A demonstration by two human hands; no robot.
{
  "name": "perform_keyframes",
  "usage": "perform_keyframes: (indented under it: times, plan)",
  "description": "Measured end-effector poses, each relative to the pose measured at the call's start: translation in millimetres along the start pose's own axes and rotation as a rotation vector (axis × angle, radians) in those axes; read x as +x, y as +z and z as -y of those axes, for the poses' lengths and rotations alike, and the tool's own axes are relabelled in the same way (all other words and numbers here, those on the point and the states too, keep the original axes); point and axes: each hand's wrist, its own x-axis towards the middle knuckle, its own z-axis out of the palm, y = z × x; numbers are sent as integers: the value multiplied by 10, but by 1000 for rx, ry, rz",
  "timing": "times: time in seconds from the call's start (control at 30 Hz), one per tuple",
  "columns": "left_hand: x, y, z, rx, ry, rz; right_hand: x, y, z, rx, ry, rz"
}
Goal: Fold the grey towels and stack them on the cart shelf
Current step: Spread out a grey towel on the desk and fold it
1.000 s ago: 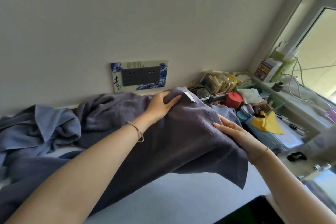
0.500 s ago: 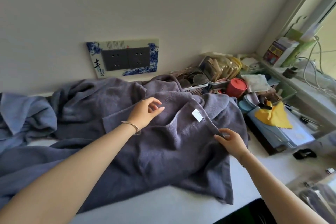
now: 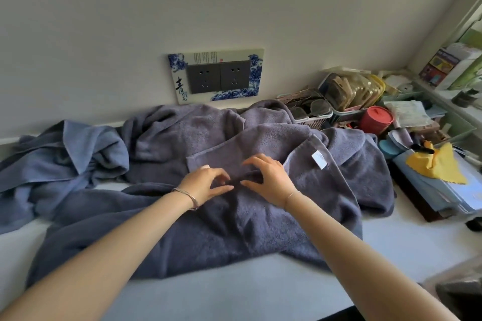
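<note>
**Both grips on the grey towel, clutter close on the right**

Your left grip (image 3: 206,185) and right grip (image 3: 266,180) sit close together at the centre of the frame. Each is narrow, with fingers and thumb curled in on a dark raised fold of the grey towel (image 3: 260,229) between them. The picture is a little blurred there, so you cannot judge how firm the pinch is.

The towel lies spread and rumpled across the pale bench (image 3: 234,294), running from lower left to centre right. Its white label (image 3: 319,160) shows just right of your right grip, on a turned-over hem.

Behind it, against the wall, a second grey towel (image 3: 182,138) is heaped and touches the first. A bluer towel (image 3: 65,159) is bunched at the left edge.

On the right, the towel's far edge lies up against a wire basket (image 3: 310,117). A red lidded tub (image 3: 377,120) stands just beyond it, with a yellow cloth (image 3: 440,164) on a stack of blue folders (image 3: 430,190) nearby. A socket plate (image 3: 216,75) with blue flowers sits on the wall above the heap.
</note>
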Motion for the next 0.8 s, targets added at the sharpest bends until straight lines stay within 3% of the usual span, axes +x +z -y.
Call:
perform_keyframes:
  times: [0.2, 0.33, 0.63, 0.8]
  plan:
    - [-373, -61, 552, 37, -48, -81, 162, 416, 291, -187, -68, 113]
    - [-614, -41, 830, 61, -119, -49, 218, 640, 473, -292, -128, 223]
    - [-1055, -296, 1185, 582, -218, 43, 253, 1039, 1028, -208, -173, 426]
    - [-1205, -435, 1181, 423, -195, 141, 249, 1232, 1232, -211, -169, 495]
